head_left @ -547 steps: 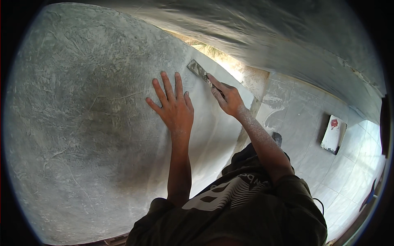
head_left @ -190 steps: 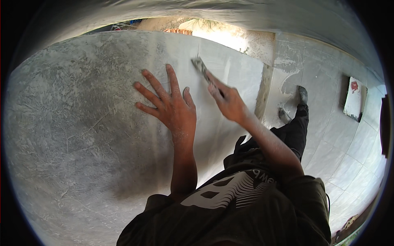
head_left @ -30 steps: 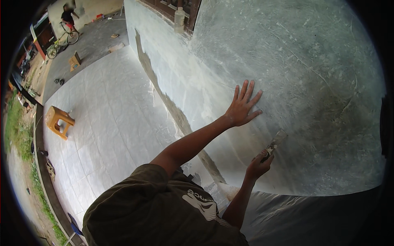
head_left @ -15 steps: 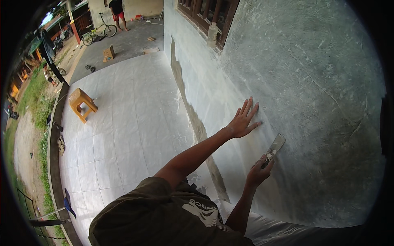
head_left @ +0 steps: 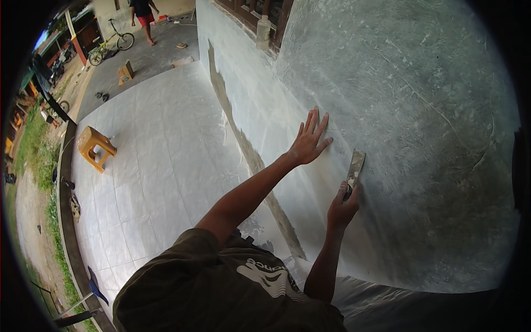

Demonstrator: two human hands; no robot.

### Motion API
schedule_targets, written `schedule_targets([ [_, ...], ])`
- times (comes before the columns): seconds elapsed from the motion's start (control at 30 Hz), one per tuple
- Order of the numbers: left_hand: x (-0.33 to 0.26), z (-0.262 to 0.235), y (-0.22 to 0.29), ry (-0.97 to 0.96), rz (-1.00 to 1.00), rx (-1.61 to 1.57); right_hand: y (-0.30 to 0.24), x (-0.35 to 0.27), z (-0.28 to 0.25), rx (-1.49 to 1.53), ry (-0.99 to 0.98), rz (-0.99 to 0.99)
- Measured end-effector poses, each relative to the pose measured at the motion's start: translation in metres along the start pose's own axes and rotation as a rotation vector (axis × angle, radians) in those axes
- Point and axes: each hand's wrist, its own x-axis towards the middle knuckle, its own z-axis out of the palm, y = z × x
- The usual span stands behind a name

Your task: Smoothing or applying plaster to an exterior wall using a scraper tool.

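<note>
My left hand [head_left: 307, 140] lies flat against the grey plastered wall [head_left: 409, 166], fingers spread and holding nothing. Lower and to its right, my right hand [head_left: 343, 206] is closed round the handle of a putty knife [head_left: 357, 165]. The flat metal blade points up along the wall and carries smears of filler; whether its edge touches the surface I cannot tell. Pale streaks and thin scratch lines mark the plaster around both hands. A rough, darker unfinished strip [head_left: 249, 152] runs along the foot of the wall.
A yellow-brown plastic stool [head_left: 95, 148] stands on the pale tiled floor [head_left: 160, 138] at the left. On the window ledge sits a cloudy bottle [head_left: 263, 32]. Farther off are a cardboard box [head_left: 125, 72], a folding bicycle [head_left: 110, 44] and a person in red shorts [head_left: 146, 19]. Dark sheeting [head_left: 387, 304] lies below the wall.
The view has shifted, so surroundings sit farther left and higher. My right hand has moved up the wall, its knife now more upright. The left palm stays on the wall. The distant person is now walking.
</note>
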Motion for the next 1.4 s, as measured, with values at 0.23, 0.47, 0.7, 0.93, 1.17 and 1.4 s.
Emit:
schedule_targets([
  [0.23,0.028,-0.007,-0.037,0.098,0.266,0.090,0.017,-0.018,0.048,0.003,0.104,0.146],
  [0.47,0.064,-0.017,-0.049,0.143,0.491,0.072,-0.003,-0.002,0.088,0.118,0.206,0.240],
  [0.7,0.072,-0.014,-0.063,0.104,0.569,0.075,0.015,-0.022,0.117,0.062,0.289,0.246],
  [0.93,0.095,-0.036,-0.074,0.155,0.574,0.014,-0.027,0.025,0.138,0.103,0.270,0.178],
  [1.17,0.115,-0.064,-0.104,0.127,0.605,0.079,-0.029,0.009,0.177,0.188,0.268,0.281],
  [1.4,0.121,-0.071,-0.113,0.102,0.606,0.063,-0.068,0.057,0.184,0.197,0.255,0.195],
])
